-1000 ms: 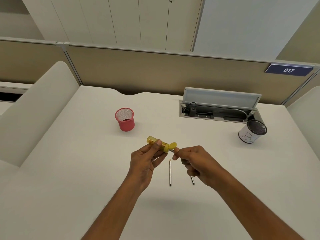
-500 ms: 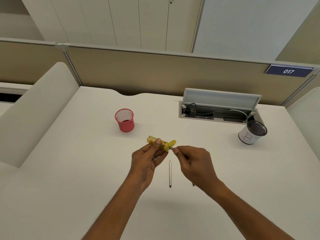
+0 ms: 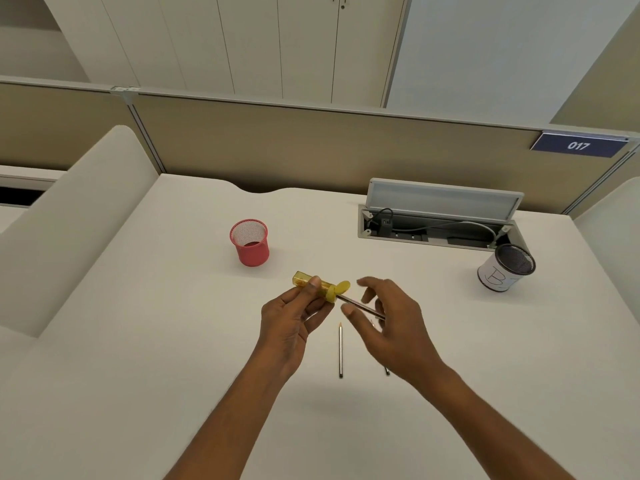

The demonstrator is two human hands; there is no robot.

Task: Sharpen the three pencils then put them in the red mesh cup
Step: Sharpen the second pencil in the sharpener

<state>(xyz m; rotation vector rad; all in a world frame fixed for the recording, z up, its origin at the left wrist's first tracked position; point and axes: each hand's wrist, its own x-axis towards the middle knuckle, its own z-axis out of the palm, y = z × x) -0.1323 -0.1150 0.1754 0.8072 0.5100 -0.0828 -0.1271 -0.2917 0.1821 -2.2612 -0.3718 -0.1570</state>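
My left hand (image 3: pixel 290 323) grips a yellow see-through pencil sharpener (image 3: pixel 311 283) above the white desk. A dark pencil (image 3: pixel 356 305) sticks out of the sharpener toward the right. My right hand (image 3: pixel 393 329) hovers around that pencil with thumb and fingers spread, not clamped on it. A second pencil (image 3: pixel 340 351) lies on the desk below the hands, its point facing away from me. Only the near end of a third pencil (image 3: pixel 387 371) shows under my right hand. The red mesh cup (image 3: pixel 250 242) stands upright beyond my left hand, with no pencil visible in it.
A white-wrapped cup with a black mesh rim (image 3: pixel 504 270) stands at the right. Behind it an open cable hatch (image 3: pixel 440 216) with its lid up holds plugs and cords. Padded dividers flank the desk left and right.
My right hand has let go of the pencil in the sharpener and spread its fingers. The left hand and sharpener have stayed in place.
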